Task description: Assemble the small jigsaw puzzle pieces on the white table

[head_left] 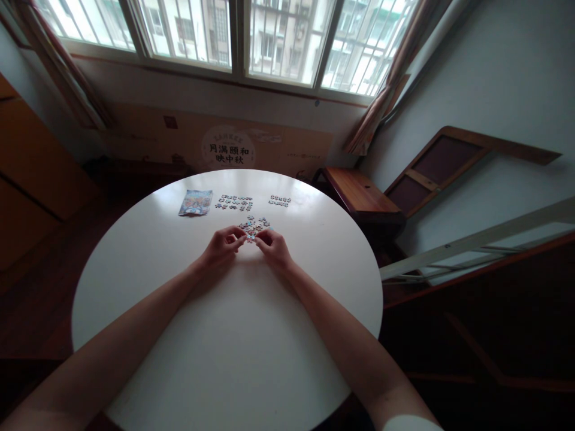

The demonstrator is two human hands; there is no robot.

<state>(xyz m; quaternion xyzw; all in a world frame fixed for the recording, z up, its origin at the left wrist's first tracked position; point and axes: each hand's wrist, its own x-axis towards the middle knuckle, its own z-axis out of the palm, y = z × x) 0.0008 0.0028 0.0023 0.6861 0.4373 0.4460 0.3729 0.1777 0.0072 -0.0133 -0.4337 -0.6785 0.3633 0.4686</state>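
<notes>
My left hand (223, 241) and my right hand (273, 245) meet at the near edge of a loose pile of jigsaw puzzle pieces (255, 225). Between their pinched fingertips is a small pinkish puzzle piece (250, 239), held low over the white round table (224, 335). Whether it is one piece or two joined is too small to tell. Beyond the pile, puzzle pieces laid out in rows (235, 202) lie to the left, with a smaller group of rows (280, 201) to the right. A colourful picture sheet (196, 203) lies left of the rows.
A wooden stool or bench (362, 190) stands past the table's right side, near a folded wooden frame (431, 170) at the wall. Orange-brown cabinets (40, 173) are on the left. Barred windows (278, 42) and a printed cardboard panel (265, 140) are behind the table.
</notes>
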